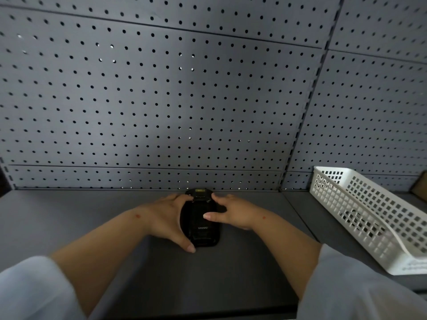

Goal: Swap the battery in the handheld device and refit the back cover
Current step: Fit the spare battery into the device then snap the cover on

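Note:
A black handheld device [201,229] lies back side up on the grey shelf [92,215], its top end toward the pegboard. Its back cover with a small printed logo is on it. My left hand [169,218] wraps the device's left edge, thumb at the lower corner and fingers at the upper end. My right hand [231,213] rests on the right side, thumb laid across the middle of the back cover and fingers near the top. No loose battery is in view.
A grey pegboard wall [161,100] rises directly behind the device. A white plastic lattice basket [369,218] stands at the right on the shelf. Light sleeves cover both forearms near the bottom of the view.

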A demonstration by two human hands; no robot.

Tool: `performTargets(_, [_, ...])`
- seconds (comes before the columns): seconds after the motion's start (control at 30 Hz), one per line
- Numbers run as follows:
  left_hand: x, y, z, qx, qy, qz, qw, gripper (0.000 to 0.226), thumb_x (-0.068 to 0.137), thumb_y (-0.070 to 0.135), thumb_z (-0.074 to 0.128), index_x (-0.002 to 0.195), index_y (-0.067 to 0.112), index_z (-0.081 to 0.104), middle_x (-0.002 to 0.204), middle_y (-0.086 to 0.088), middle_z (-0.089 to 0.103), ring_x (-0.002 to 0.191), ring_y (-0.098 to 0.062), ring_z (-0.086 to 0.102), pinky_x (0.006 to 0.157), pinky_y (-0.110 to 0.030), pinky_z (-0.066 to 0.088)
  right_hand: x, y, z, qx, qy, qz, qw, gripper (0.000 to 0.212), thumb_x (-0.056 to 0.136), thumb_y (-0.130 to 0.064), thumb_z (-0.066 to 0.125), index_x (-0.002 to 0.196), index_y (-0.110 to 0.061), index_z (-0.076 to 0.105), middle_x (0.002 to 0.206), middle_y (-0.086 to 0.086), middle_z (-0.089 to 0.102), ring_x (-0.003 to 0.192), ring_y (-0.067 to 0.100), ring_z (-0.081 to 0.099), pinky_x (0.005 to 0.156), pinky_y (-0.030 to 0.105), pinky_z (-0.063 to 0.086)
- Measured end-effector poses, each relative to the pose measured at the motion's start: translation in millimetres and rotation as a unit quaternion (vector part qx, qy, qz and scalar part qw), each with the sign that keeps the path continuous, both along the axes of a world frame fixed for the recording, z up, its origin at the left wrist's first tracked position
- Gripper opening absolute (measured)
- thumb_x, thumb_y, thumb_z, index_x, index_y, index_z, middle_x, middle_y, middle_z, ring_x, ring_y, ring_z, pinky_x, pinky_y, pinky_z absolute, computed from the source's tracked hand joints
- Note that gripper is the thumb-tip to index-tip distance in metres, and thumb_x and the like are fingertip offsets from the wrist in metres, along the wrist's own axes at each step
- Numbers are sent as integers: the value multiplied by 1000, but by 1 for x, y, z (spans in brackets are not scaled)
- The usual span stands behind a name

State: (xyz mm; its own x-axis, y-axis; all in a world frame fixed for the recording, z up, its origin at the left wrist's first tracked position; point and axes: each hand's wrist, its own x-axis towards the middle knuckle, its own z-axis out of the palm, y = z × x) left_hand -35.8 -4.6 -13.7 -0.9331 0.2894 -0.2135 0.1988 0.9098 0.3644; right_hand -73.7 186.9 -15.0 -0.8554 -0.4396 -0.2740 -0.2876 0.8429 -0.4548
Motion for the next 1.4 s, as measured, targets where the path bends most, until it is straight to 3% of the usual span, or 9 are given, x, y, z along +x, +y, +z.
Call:
performTargets(0.53, [-12, 9, 15, -154, 16, -39, 987, 119, 41, 69, 75, 137, 23, 20, 140, 3, 32, 129, -16, 31, 107, -28, 30, 1, -1, 1, 22, 1, 3, 1000, 78, 85, -56, 46, 147, -25, 9, 158, 12, 6, 145, 26, 12, 116, 36, 14])
performTargets(0.73, [-12, 10, 17, -169, 22, -44, 984, 117, 41, 69, 74, 134, 20, 24, 137, 3, 35, 128, -16, 33, 106, -28, 31, 1, 0, 0, 18, -3, -1, 1000, 78, 86, -56, 46, 147, -26, 8, 158, 12, 5, 146, 24, 7, 117, 35, 11])
performTargets(1.03, [-2, 3, 9, -94, 35, -31, 994, 112, 47, 64, 76, 135, 22, 22, 136, 4, 32, 126, -14, 31, 104, -25, 29, 1, 0, -1, 14, -1, -3, 1000, 78, 85, -56, 46, 147, -26, 9, 158, 13, 6, 145, 25, 10, 116, 36, 12])
performTargets(1.2, [3, 0, 2, -66, 60, -13, 996, 110, 46, 66, 75, 135, 26, 24, 135, 5, 36, 126, -15, 33, 106, -30, 29, -2, 0, -4, 15, 1, -6, 1000, 79, 84, -58, 47, 147, -26, 9, 157, 13, 9, 144, 27, 13, 117, 38, 14])
performTargets(1.4, [8, -6, -11, -44, 60, 6, 997, 118, 47, 72, 69, 142, 29, 14, 135, 4, 35, 130, -17, 30, 109, -32, 27, -2, 0, -5, 8, -3, -12, 1000, 78, 85, -57, 46, 147, -26, 10, 157, 12, 9, 144, 27, 14, 116, 38, 15])
